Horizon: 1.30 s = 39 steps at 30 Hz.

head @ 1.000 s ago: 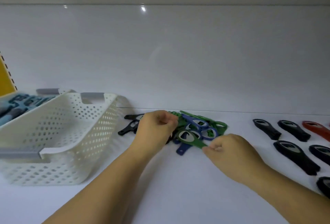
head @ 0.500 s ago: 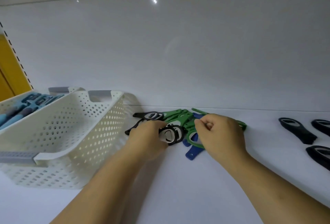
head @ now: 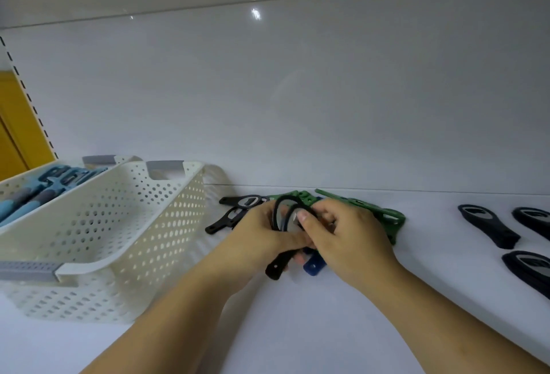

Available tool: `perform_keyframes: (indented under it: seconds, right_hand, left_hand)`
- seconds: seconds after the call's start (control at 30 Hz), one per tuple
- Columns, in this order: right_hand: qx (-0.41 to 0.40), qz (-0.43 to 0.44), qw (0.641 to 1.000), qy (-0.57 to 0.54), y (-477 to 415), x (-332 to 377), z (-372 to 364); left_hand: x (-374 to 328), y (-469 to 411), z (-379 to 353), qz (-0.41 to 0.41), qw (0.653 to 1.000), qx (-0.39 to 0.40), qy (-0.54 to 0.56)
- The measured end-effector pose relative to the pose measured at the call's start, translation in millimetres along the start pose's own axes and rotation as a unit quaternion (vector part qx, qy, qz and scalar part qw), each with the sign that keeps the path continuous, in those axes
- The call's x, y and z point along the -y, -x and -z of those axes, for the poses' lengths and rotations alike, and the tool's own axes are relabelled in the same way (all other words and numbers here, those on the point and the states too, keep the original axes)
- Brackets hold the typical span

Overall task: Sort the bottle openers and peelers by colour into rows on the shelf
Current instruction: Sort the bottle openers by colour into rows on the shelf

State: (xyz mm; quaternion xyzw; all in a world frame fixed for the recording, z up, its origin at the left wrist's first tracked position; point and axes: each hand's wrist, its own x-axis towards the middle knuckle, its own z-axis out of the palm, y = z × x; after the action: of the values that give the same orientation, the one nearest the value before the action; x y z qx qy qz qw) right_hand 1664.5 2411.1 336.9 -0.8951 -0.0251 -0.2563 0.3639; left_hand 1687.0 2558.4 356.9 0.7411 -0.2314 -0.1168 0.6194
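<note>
As left hand (head: 259, 233) grips black opener (head: 279, 262), right hand (head: 348, 236) apparently pinching its ring, green openers (head: 387, 218) behind.

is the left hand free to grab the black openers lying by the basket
Probably not yet: nothing blocks the black openers by the basket, but the left hand already grips a ring-headed black opener.

Both forearms reaching forward, left hand (head: 262, 233) gripping black opener (head: 278, 265), right hand (head: 348, 242) pinching its ring, hands touching
</note>
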Motion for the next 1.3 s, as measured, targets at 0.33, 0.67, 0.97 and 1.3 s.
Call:
perform_keyframes:
  seconds: [0.33,0.67,0.97,1.3]
  right_hand:
    - [-0.084,-0.107,0.978,-0.156,-11,-12,5]
    - [-0.105,-0.179,0.92,-0.331,-10,-6,17]
    - [-0.033,-0.129,0.924,-0.358,3,11,2]
    - [-0.047,-0.02,0.997,-0.061,5,7,-8]
  left_hand:
    - [0,0,-1,0.047,0.998,-0.001,0.044]
    - [4,-10,10,0.094,0.971,-0.091,0.201]
    - [7,1,9,0.16,0.957,0.186,0.155]
    - [1,-2,15,0.142,0.951,-0.052,0.268]
